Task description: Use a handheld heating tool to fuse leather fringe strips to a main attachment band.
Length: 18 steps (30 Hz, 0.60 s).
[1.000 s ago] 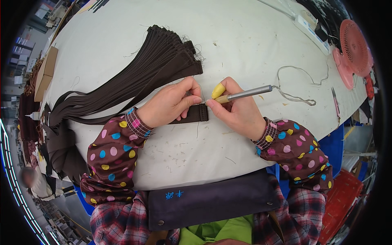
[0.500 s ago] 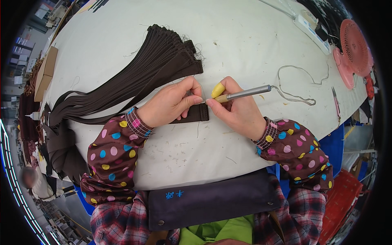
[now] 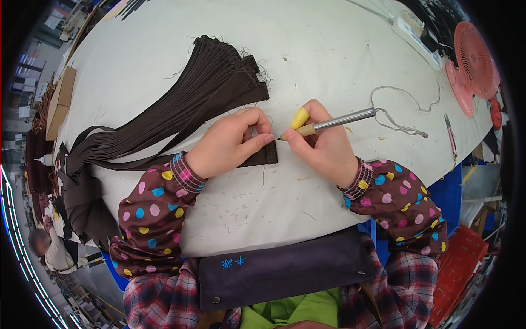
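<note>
My right hand grips a slim corded pen-shaped tool, its barrel metal and its front grip tan. A yellow cover sits on one fingertip of that hand. The tool's dark tip points left, close to my left fingertips. My left hand is closed, thumb and forefinger pinched together over the end of a dark brown strap. Whatever lies in the pinch is too small to make out. A loose thread hangs below the strap end. Beyond my left hand lies a fanned bundle of similar straps with frayed threads at the ends.
A pink fan and a white power strip stand at the far right. A thin cord loops over the pale table. Small scissors or snips lie at the right edge, a cardboard box at the left.
My right hand and the tool have shifted slightly right, and the tool's dark tip now shows. A small gap has opened between my two hands' fingertips.
</note>
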Available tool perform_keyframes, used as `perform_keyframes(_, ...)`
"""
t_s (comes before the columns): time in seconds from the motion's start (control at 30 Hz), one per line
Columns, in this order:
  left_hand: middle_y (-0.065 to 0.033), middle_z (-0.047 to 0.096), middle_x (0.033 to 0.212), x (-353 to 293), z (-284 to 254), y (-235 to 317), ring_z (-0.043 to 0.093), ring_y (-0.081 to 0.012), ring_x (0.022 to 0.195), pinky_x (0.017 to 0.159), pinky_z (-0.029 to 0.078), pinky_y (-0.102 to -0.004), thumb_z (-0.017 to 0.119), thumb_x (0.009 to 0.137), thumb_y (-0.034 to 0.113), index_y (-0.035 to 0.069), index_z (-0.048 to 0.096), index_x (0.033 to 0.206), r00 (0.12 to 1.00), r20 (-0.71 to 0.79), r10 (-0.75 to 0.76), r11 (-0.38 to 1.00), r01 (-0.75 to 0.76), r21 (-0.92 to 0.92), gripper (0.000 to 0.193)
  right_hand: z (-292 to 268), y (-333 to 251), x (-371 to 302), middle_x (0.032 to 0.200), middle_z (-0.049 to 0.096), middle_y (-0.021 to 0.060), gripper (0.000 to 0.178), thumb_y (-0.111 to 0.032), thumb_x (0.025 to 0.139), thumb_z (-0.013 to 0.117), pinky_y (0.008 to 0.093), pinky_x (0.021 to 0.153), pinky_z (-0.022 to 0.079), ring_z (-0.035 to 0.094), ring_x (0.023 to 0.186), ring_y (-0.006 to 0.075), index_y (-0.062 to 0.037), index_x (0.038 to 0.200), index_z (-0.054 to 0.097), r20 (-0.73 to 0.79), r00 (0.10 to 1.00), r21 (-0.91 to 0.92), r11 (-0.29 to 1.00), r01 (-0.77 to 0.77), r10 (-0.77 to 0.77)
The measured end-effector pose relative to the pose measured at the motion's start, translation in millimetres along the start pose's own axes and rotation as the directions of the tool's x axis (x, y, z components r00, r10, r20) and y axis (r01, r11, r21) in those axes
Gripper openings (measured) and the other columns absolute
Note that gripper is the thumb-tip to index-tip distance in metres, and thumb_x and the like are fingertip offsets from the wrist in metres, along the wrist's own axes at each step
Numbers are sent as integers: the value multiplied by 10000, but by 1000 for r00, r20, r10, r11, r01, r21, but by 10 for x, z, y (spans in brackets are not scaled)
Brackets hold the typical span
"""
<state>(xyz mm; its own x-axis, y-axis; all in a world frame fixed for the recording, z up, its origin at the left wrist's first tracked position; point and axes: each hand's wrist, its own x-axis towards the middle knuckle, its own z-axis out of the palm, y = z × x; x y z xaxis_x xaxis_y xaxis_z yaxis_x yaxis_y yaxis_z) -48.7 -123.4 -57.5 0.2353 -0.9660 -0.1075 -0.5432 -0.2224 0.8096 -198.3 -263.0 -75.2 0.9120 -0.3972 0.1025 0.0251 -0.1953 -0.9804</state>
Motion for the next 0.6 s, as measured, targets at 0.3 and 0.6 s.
perform_keyframes(0.3,10,548,754,-14,-1,-27,529,-38,584,469,430,-183,552,932,170,58,460,933,978,71,-196,915,208,-346,145,13,16,13,636,480,12,219,-61,832,630,229,469,356,440,536,56,-33,840,413,56,998,-39,999,-2,4)
perform_keyframes(0.6,-22,613,853,-3,-10,-29,527,-39,596,484,432,-186,528,941,151,48,437,935,976,102,-194,905,218,-365,138,10,22,11,640,493,31,228,-70,833,630,241,475,376,465,539,76,-29,849,406,65,998,-63,998,-15,19)
